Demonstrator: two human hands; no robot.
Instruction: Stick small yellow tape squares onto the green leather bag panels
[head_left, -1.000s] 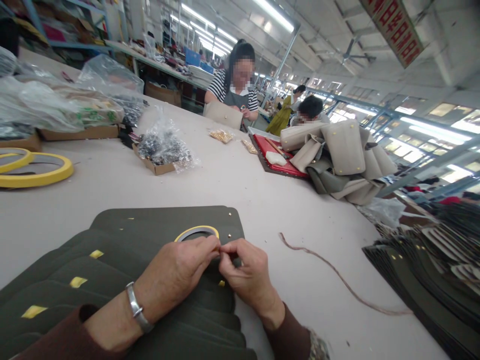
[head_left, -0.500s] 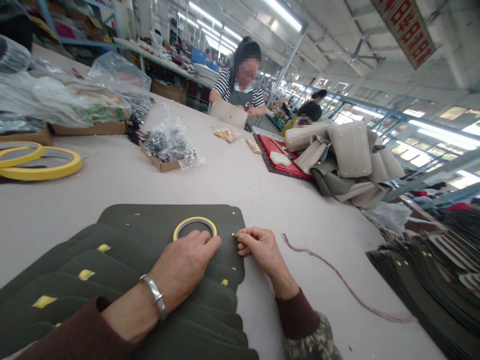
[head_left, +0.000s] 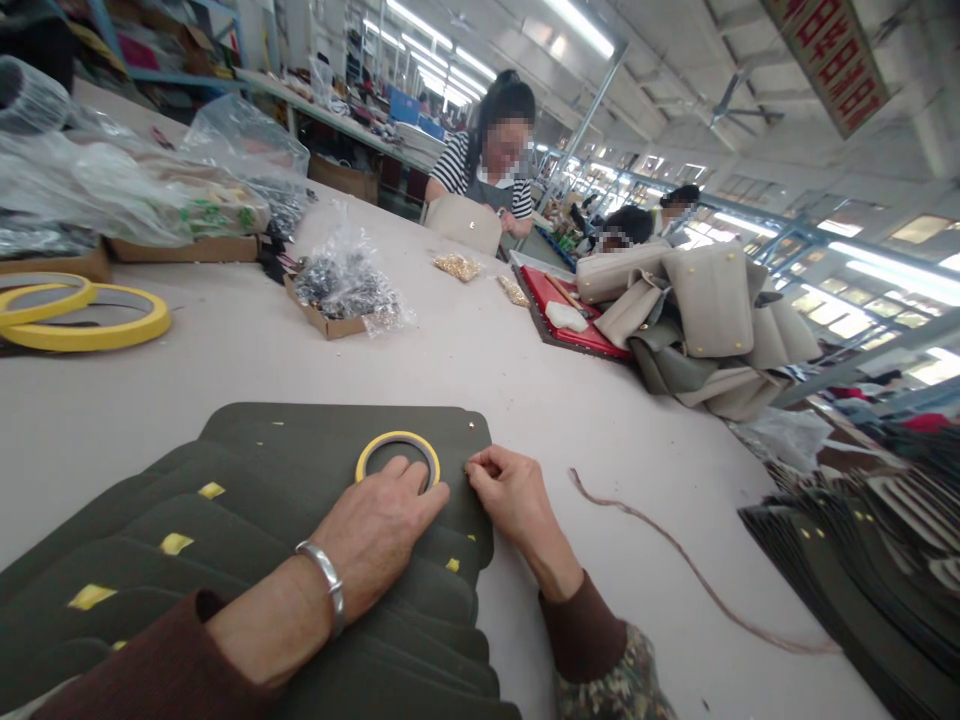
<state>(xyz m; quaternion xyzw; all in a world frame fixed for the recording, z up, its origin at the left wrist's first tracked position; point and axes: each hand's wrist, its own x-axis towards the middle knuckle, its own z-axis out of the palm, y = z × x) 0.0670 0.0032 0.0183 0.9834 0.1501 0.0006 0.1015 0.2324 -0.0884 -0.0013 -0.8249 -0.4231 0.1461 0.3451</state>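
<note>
Ring-shaped yellow tape (head_left: 397, 437) in left hand (head_left: 379, 525), right hand (head_left: 511, 490) in tight pinch at smooth olive panel (head_left: 315, 455)

On the panels (head_left: 285, 520) lies a tape roll (head_left: 397, 436), right of them a cord (head_left: 677, 553), behind them a box (head_left: 341, 328).

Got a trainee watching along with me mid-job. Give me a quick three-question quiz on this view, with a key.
1. Which hand partly covers the small tape roll?
2. True or false: the right hand is holding the string.
3. The patches on the green panels are: a) red, b) yellow, c) blue.

Key:
1. The left hand.
2. False; the string lies on the table, apart from the right hand.
3. b.
</note>
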